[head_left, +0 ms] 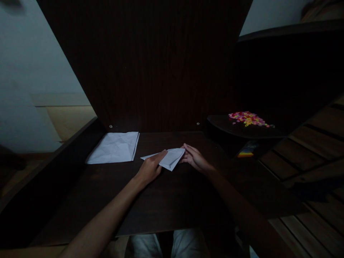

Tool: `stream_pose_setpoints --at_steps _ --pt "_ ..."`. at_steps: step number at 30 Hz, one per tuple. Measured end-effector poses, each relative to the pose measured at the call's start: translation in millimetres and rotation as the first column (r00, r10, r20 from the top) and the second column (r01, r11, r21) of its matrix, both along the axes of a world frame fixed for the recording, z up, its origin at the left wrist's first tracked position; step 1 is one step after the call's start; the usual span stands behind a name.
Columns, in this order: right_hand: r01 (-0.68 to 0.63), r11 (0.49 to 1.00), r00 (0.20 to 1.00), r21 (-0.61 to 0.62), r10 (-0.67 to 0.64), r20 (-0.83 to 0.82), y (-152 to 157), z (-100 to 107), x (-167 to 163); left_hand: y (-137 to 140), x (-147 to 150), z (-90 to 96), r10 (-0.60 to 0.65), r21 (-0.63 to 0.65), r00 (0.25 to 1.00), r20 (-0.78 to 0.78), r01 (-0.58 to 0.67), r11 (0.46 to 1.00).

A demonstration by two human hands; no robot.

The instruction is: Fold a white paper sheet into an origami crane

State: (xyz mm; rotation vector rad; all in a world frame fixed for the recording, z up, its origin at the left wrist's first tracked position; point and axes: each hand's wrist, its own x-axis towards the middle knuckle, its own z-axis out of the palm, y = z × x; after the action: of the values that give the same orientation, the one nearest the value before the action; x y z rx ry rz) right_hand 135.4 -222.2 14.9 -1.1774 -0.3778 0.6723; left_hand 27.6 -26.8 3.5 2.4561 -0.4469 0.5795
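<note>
A folded sheet of white paper (172,157) with pointed corners is held a little above the dark desk. My left hand (151,166) is closed on its left part, thumb on top and the other fingers underneath. At the paper's right corner, my right hand (195,157) pinches the edge between thumb and fingers; some of those fingertips are hidden behind the paper. To the left of my hands lies a stack of creased white paper sheets (113,147), flat on the desk.
A dark wooden desk (161,204) has a tall back panel and a raised side board (48,168) at left. Small pink, red and yellow pieces (248,118) are heaped on a rounded shelf (225,125) at right. Below it sits a colourful striped item (245,154).
</note>
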Motion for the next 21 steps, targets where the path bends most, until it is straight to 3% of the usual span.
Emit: stream_pose_setpoints --at_steps 3,5,9,13,15,17,21 --pt "-0.017 1.000 0.999 -0.005 0.017 0.045 -1.4 2.9 0.4 0.0 -1.6 9.8 0.064 -0.223 0.998 -0.020 -0.067 0.972" --pt "0.020 0.999 0.990 -0.038 -0.015 0.144 -2.0 3.2 0.2 -1.2 -2.8 16.6 0.144 -0.414 0.989 -0.040 -0.147 0.898" --pt "0.097 0.983 0.936 -0.157 -0.037 0.349 -2.0 1.1 -2.3 -5.1 -4.2 26.6 0.264 -0.765 0.959 -0.107 -0.249 0.594" --pt "0.066 0.973 0.913 -0.221 0.031 0.406 0.0 -1.2 -5.1 -9.8 -2.4 30.7 0.168 -0.944 0.971 -0.170 -0.209 0.255" --pt "0.018 0.968 0.912 -0.251 0.087 0.402 1.2 -1.6 -6.5 -12.7 -1.1 31.2 0.106 -0.975 0.979 -0.173 -0.185 0.121" --pt "-0.040 0.954 0.900 -0.296 0.163 0.404 2.0 -1.1 -8.4 -15.6 -0.2 30.8 0.053 -0.982 0.983 -0.173 -0.176 0.063" --pt "-0.165 0.927 0.866 -0.336 0.299 0.401 3.1 1.6 -14.6 -20.0 -0.8 27.1 -0.038 -0.980 0.981 -0.192 -0.190 0.063"
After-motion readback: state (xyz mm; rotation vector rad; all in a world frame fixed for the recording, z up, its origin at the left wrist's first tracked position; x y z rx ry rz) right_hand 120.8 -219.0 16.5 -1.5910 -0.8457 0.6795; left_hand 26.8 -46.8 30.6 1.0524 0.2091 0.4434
